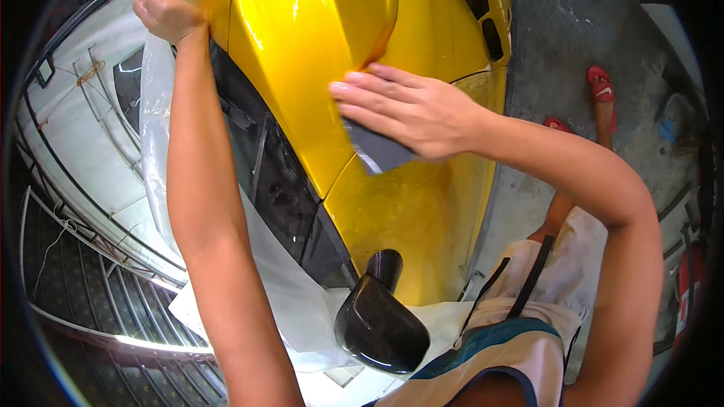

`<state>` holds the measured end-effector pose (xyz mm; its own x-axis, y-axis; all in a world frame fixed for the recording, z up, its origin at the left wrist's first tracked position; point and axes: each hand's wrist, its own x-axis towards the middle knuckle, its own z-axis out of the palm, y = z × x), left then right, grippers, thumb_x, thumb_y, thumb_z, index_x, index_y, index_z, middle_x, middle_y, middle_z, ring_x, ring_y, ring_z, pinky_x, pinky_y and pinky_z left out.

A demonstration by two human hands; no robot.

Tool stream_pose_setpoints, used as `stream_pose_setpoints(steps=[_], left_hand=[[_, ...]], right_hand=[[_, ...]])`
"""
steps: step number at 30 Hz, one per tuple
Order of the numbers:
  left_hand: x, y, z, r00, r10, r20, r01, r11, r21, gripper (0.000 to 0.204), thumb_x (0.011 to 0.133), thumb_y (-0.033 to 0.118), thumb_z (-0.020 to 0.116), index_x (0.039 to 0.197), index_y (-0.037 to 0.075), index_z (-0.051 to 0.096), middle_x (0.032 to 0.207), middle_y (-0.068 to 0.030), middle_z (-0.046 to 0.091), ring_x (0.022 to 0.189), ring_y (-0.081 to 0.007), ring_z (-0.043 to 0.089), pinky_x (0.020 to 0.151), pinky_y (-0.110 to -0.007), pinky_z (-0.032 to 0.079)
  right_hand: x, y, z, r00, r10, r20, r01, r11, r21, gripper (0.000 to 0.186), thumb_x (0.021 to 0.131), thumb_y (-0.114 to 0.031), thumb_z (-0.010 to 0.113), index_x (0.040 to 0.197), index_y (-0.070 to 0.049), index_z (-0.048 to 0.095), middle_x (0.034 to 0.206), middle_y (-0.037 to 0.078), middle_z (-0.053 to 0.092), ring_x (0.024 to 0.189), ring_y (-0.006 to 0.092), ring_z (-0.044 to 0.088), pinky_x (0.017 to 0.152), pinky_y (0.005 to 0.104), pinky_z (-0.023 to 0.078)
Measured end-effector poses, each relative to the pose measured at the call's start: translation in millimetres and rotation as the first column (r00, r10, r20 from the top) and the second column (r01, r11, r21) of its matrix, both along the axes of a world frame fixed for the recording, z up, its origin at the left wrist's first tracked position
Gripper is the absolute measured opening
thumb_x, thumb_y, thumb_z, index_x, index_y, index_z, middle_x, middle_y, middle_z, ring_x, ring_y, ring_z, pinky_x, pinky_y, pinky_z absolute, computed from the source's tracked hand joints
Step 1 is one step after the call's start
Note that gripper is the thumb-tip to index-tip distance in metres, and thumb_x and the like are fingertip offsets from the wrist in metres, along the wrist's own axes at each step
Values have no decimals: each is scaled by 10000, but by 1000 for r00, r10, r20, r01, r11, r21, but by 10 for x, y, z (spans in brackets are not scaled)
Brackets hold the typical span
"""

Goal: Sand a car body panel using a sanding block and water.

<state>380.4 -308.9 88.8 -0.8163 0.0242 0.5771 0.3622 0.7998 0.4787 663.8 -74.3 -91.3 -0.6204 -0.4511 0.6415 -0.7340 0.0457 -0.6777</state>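
Observation:
My right hand (411, 109) lies with its fingers stretched together across a dark grey sheet of sandpaper (375, 147), pressing it to the yellow car body (302, 83). One corner of the sheet sticks out below the fingers, slightly blurred. Up at the far left, my left hand (172, 13) is raised beside the yellow panel's edge, its wrist near the plastic sheeting. Its fingers are loosely bent and apart, with nothing in them. The bodywork has a glossy look, with an orange-brown streak by my right fingertips.
A black side mirror (382, 324) juts out close to my body. Clear plastic sheeting (156, 105) covers the roof and windscreen side, left of the black trim (279, 173). On the right is wet grey floor (558, 38), with my foot in a red sandal (601, 87).

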Motion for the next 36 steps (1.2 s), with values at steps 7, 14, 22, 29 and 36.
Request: stream_pose_setpoints(steps=[7,14,22,29,36], left_hand=[[39,12,34,1000,-18,-21,18,1000,5,359,975,296,390,1138,8,528,973,-183,768,1014,-247,662,943,-367,497],[74,16,26,1000,25,-10,-26,996,-83,351,978,293,382,1141,11,514,974,-184,770,1019,-248,676,999,-350,448],[62,-61,-3,997,-65,44,67,996,-50,374,1001,299,360,1172,-3,499,1018,-204,766,1044,-247,676,1019,-344,438],[110,62,65,987,-102,121,107,993,-40,388,1017,300,338,1199,-8,487,1069,-222,754,1084,-275,667,1064,-363,413],[141,151,88,991,-16,131,36,988,-153,423,1045,320,260,1266,12,447,1186,-243,726,1234,-325,628,1180,-513,261]], right_hand=[[173,40,-4,988,-129,79,125,991,52,642,896,-154,484,1510,23,424,1635,139,381,1525,263,352,1262,440,257],[219,-53,72,982,-141,122,141,990,11,626,889,-134,481,1486,49,439,1605,170,418,1512,300,372,1257,457,260],[-56,418,-703,998,47,-43,-38,981,190,746,879,-201,509,1591,-66,333,1674,113,315,1553,249,291,1296,451,167],[-284,250,-675,976,62,-208,-51,997,59,720,895,-243,517,1569,-36,369,1644,160,361,1525,304,349,1271,478,229],[369,87,-582,978,-182,106,171,980,101,702,932,-233,453,1561,53,335,1653,204,323,1556,342,269,1282,488,171]])
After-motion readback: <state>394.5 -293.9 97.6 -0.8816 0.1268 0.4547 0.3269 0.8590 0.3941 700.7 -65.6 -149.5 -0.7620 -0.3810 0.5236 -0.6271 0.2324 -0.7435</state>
